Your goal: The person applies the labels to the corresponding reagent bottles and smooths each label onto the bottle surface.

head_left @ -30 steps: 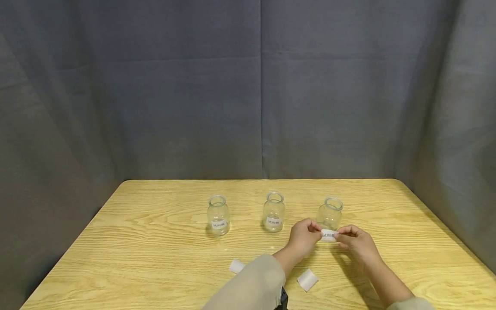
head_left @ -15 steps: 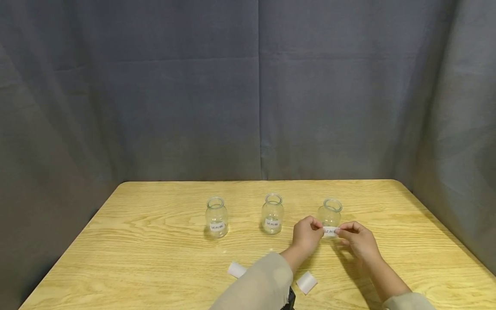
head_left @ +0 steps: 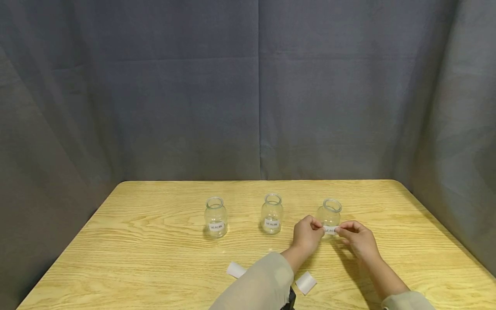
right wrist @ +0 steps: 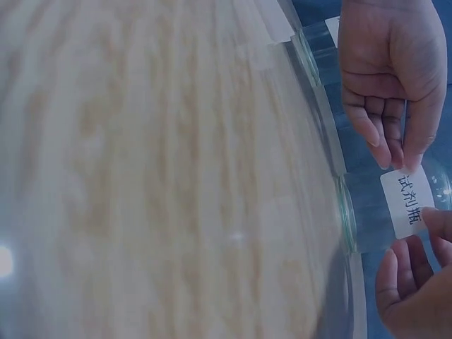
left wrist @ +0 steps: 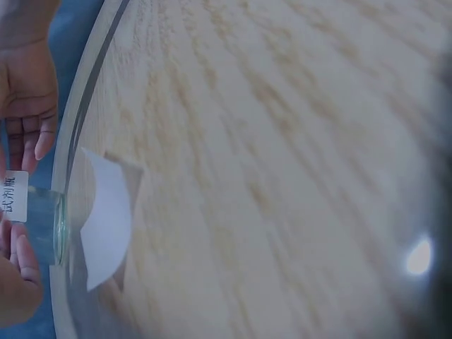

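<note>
A white paper label [head_left: 330, 230] with printed dark characters lies across the front of the right-hand clear glass jar [head_left: 330, 211]. My left hand [head_left: 307, 236] pinches its left end, and my right hand [head_left: 359, 241] pinches the right end. The right wrist view shows the label [right wrist: 408, 201] up close against the glass, the left hand [right wrist: 392, 67] above and the right hand [right wrist: 424, 300] below. Whether the whole label touches the jar cannot be told. Two similar labelled jars stand upright to the left: the middle jar [head_left: 272, 213] and the left jar [head_left: 215, 217].
Two pieces of white paper lie nearer the front: one curled paper [head_left: 306, 283] between the forearms, another paper piece [head_left: 236, 270] partly behind the left sleeve [head_left: 257, 284]. The wooden table [head_left: 155, 258] ends at a grey curtain [head_left: 193, 107].
Both hands have moved the label slightly up and away from me, from in front of the jar onto its front side. In the last half second they have barely moved.
</note>
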### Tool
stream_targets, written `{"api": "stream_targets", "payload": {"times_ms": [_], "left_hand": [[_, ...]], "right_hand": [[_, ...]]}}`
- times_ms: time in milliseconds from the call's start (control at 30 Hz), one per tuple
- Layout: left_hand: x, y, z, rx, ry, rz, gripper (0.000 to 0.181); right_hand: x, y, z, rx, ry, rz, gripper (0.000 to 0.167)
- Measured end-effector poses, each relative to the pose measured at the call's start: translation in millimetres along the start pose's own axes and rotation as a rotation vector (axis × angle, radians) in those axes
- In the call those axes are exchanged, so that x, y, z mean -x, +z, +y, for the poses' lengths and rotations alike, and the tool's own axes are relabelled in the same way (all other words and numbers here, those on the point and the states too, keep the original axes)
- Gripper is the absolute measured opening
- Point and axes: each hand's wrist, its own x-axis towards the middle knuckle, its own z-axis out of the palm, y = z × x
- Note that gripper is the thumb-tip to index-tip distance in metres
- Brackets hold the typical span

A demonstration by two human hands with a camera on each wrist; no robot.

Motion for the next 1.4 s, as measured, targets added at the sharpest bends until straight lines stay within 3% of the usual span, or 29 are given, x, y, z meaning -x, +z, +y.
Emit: {"api": "stream_targets", "payload": {"times_ms": [233,500,700,833,1000,1167,1400], "left_hand": [[-0.4,1.3,2.0,0.006,-0.011,0.009,0.015],[-2.3,1.7,0.5,-0.013,-0.049,0.011,0.020],[-6.7,0.4,0.5,-0.120,-0.054,0.004,0.044],[-9.7,-0.4,0.9,-0.200,-0.046,-0.037,0.058],[-13.3,-0.7,1.5,-0.254,-0.007,-0.098,0.068],[-15.5,-0.5,0.6,-0.290,0.021,-0.117,0.065],[-17.6,-2.3,-0.1,-0.287,0.056,-0.130,0.064]], "right_hand": [[-2.2,1.2,-1.2,-0.032,-0.010,0.025,0.021],[-3.4,2.4,0.0,-0.055,-0.023,0.029,0.015],[-2.3,1.7,-0.4,-0.043,-0.039,0.017,0.012],[-2.4,1.7,0.6,-0.027,-0.045,0.016,0.011],[-2.6,1.7,0.6,0.022,-0.044,0.012,0.020],[-2.9,1.7,-0.2,0.100,-0.049,-0.010,0.034],[-7.0,-3.5,-1.6,0.256,-0.185,-0.104,0.054]]}}
